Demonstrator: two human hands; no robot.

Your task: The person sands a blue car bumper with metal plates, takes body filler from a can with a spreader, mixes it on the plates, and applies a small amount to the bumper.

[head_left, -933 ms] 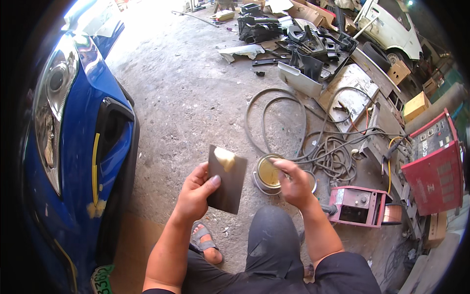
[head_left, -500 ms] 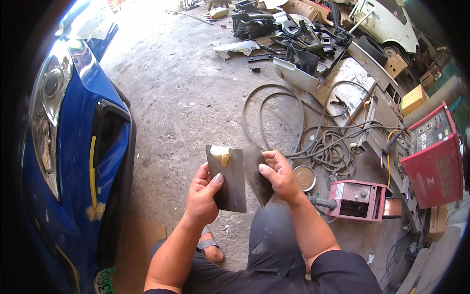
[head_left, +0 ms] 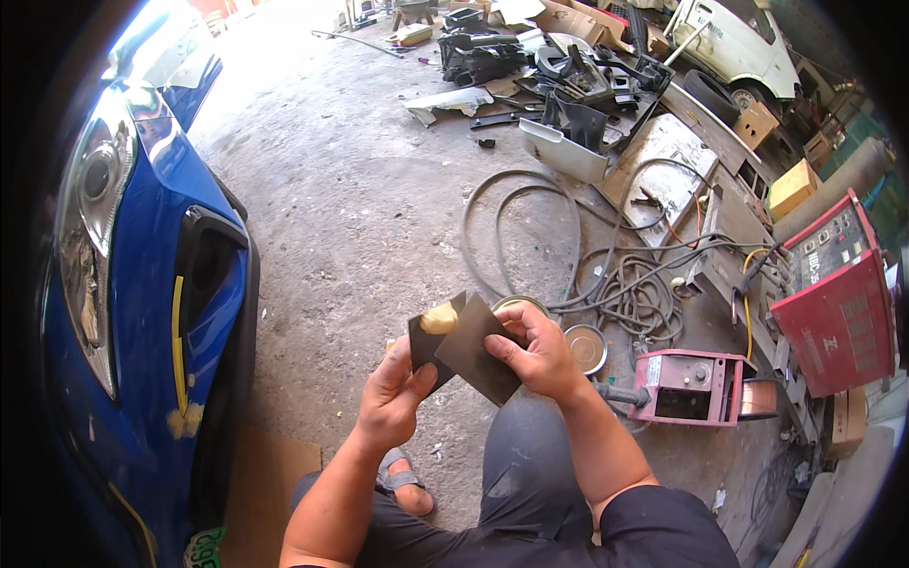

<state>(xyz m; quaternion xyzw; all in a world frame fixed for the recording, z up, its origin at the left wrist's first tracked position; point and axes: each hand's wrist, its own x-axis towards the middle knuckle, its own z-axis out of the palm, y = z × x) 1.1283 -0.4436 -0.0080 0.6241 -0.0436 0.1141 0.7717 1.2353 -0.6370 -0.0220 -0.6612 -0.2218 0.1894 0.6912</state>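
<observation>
Over my knees, my left hand grips a dark flat putty spreader from its left side, thumb on top. A yellowish lump of putty sits at its upper end. My right hand pinches a second thin metal spreader, tilted and overlapping the left one, its edge beside the putty. Just beyond my right hand shows the rim of a round tin, mostly hidden. To the left stands a blue car bumper with a yellowish filler patch low on it.
A round lid lies right of my hand. Tangled hoses, a pink wire feeder and a red welding machine stand at the right. Car parts are heaped at the back; cardboard lies by the bumper.
The right spreader has come left across the left one, covering part of it; before, they were side by side. The left spreader has tilted. The tin's rim shows more behind my right hand.
</observation>
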